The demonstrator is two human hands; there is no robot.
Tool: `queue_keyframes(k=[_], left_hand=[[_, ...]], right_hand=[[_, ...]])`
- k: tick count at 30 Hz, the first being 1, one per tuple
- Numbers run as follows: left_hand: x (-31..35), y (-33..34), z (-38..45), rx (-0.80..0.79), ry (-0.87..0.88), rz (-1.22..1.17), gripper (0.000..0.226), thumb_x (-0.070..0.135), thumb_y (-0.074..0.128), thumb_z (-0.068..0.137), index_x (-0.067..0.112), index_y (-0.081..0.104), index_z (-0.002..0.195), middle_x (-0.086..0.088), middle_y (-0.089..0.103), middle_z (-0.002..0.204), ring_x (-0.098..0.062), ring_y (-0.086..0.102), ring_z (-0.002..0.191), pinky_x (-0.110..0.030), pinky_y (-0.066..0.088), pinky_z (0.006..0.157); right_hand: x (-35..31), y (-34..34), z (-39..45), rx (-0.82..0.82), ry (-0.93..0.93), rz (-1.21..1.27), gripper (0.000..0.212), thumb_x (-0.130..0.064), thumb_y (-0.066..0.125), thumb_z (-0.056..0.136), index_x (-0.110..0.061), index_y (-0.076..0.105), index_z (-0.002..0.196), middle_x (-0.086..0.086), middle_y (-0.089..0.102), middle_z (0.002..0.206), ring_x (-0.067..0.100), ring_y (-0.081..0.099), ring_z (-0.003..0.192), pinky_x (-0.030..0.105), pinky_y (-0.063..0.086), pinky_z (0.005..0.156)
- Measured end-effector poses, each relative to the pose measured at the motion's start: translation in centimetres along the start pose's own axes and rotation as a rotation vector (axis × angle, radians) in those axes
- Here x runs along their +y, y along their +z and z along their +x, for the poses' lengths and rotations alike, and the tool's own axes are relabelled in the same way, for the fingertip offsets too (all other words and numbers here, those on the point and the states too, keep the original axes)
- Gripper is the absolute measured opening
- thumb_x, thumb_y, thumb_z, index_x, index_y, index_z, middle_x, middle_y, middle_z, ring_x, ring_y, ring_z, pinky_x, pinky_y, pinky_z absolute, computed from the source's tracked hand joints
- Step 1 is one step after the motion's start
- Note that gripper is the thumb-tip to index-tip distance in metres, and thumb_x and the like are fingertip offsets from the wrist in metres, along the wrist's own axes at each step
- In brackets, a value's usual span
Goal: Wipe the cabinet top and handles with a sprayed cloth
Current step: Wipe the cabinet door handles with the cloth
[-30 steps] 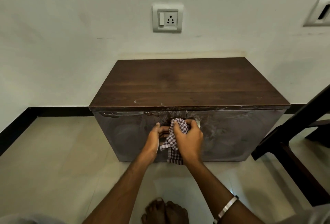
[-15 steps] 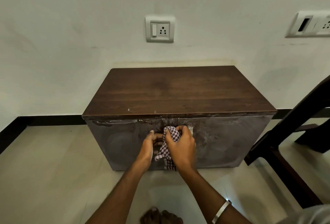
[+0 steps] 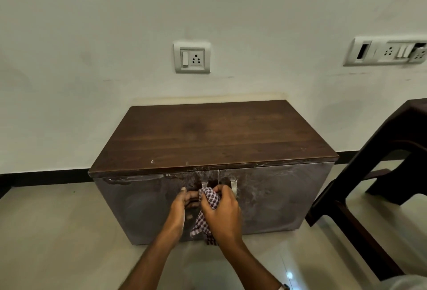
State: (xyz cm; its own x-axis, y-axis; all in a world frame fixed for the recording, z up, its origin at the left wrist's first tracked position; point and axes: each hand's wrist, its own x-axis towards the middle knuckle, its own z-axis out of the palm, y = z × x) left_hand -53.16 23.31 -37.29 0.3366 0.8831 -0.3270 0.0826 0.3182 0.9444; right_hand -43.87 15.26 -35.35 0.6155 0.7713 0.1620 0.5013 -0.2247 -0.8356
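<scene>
Up front, the right hand (image 3: 220, 213) has its fingers (image 3: 218, 189) curled round a bunched checked cloth (image 3: 208, 199), pressing it against the left door handle (image 3: 204, 184) of the cabinet (image 3: 277, 195). One loose end of the cloth hangs straight down below the hand, so its long axis runs top to bottom in front of the door. The left hand (image 3: 181, 206) sits just beside it, fingers (image 3: 191, 196) bent and touching the cloth and the handle area; whether they grip the handle itself I cannot tell, since the cloth and the right hand cover it. Only the top of that left handle shows above the cloth. The right handle (image 3: 233, 187) stands upright, just beside the right hand, bare. Both doors are closed, their dark fronts streaked with pale smears, so nothing inside the cabinet shows. The wooden top (image 3: 215, 134) lies long side left to right, its back edge against the wall (image 3: 92, 58). A socket (image 3: 192, 56) sits on the wall above it, a switch panel (image 3: 388, 51) further right. A dark chair (image 3: 381, 174) stands on the floor (image 3: 57, 232) to the cabinet's right.
</scene>
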Motion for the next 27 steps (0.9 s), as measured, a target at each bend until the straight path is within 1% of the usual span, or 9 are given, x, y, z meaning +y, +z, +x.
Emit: queue_keyframes(k=[3,5,9,11,13,16,22,26,27], left_hand=[[-0.3,0.0,0.4,0.014,-0.002,-0.014,0.062,0.037,0.018,0.104,0.004,0.070,0.101,-0.016,0.070,0.104,-0.031,0.060,0.104,-0.048,0.042,0.095],[-0.5,0.0,0.6,0.016,0.004,-0.021,0.062,0.037,0.018,0.104,0.003,0.070,0.101,-0.017,0.071,0.103,-0.032,0.061,0.104,-0.049,0.043,0.095],[-0.7,-0.1,0.8,-0.005,0.004,-0.011,0.062,0.037,0.017,0.104,0.004,0.070,0.104,-0.015,0.070,0.106,-0.029,0.060,0.105,-0.044,0.041,0.092],[-0.4,0.0,0.6,-0.005,0.008,-0.019,0.061,0.035,0.017,0.104,0.004,0.069,0.100,-0.014,0.070,0.103,-0.028,0.060,0.102,-0.041,0.041,0.090],[-0.2,0.2,0.4,-0.005,0.017,-0.024,0.060,0.034,0.016,0.104,0.006,0.069,0.096,-0.011,0.069,0.101,-0.025,0.059,0.099,-0.038,0.039,0.085],[-0.1,0.2,0.3,-0.009,0.019,-0.023,0.060,0.034,0.016,0.104,0.006,0.069,0.096,-0.010,0.068,0.103,-0.023,0.057,0.099,-0.034,0.035,0.080],[0.1,0.3,0.1,-0.003,-0.001,-0.036,0.058,0.035,0.018,0.104,0.011,0.068,0.088,-0.004,0.068,0.099,-0.022,0.056,0.099,-0.036,0.031,0.086],[0.5,0.4,-0.4,-0.006,-0.018,-0.021,0.059,0.035,0.017,0.104,0.013,0.069,0.090,-0.001,0.068,0.102,-0.018,0.056,0.100,-0.036,0.030,0.086],[0.6,0.4,-0.5,-0.007,-0.021,-0.017,0.059,0.035,0.017,0.104,0.013,0.069,0.090,0.000,0.069,0.103,-0.017,0.056,0.100,-0.035,0.030,0.085]], right_hand=[[-0.6,-0.1,0.7,0.046,-0.023,0.012,0.029,-0.051,0.062,0.084,-0.028,0.051,0.098,-0.013,0.056,0.096,0.003,0.055,0.084,0.023,0.047,0.071],[-0.5,0.0,0.7,0.055,-0.024,0.001,0.029,-0.051,0.061,0.084,-0.028,0.051,0.097,-0.014,0.056,0.095,0.003,0.055,0.083,0.024,0.047,0.071],[0.8,0.6,-0.1,0.017,-0.030,-0.029,0.032,-0.053,0.059,0.083,-0.029,0.051,0.103,-0.011,0.057,0.102,0.008,0.059,0.091,0.031,0.052,0.077],[1.4,0.7,-0.6,-0.014,-0.030,-0.055,0.032,-0.052,0.058,0.084,-0.029,0.050,0.105,-0.010,0.056,0.105,0.009,0.058,0.094,0.030,0.050,0.079],[1.9,0.7,-0.8,-0.043,-0.033,-0.076,0.031,-0.049,0.058,0.084,-0.030,0.048,0.106,-0.009,0.055,0.106,0.009,0.057,0.094,0.027,0.048,0.079],[2.2,0.5,-0.8,-0.098,-0.023,-0.107,0.029,-0.046,0.058,0.085,-0.031,0.046,0.106,-0.011,0.053,0.108,0.006,0.055,0.095,0.024,0.045,0.079],[2.6,0.9,-0.2,-0.116,0.023,-0.120,0.030,-0.042,0.062,0.085,-0.031,0.048,0.108,-0.011,0.055,0.112,0.007,0.057,0.100,0.025,0.047,0.084],[3.0,1.4,0.2,-0.097,0.143,-0.127,0.032,-0.045,0.063,0.086,-0.028,0.054,0.111,-0.008,0.061,0.110,0.010,0.060,0.099,0.028,0.051,0.085],[3.1,1.5,0.2,-0.091,0.145,-0.131,0.033,-0.046,0.063,0.086,-0.027,0.054,0.112,-0.008,0.062,0.110,0.011,0.060,0.099,0.028,0.051,0.085]])
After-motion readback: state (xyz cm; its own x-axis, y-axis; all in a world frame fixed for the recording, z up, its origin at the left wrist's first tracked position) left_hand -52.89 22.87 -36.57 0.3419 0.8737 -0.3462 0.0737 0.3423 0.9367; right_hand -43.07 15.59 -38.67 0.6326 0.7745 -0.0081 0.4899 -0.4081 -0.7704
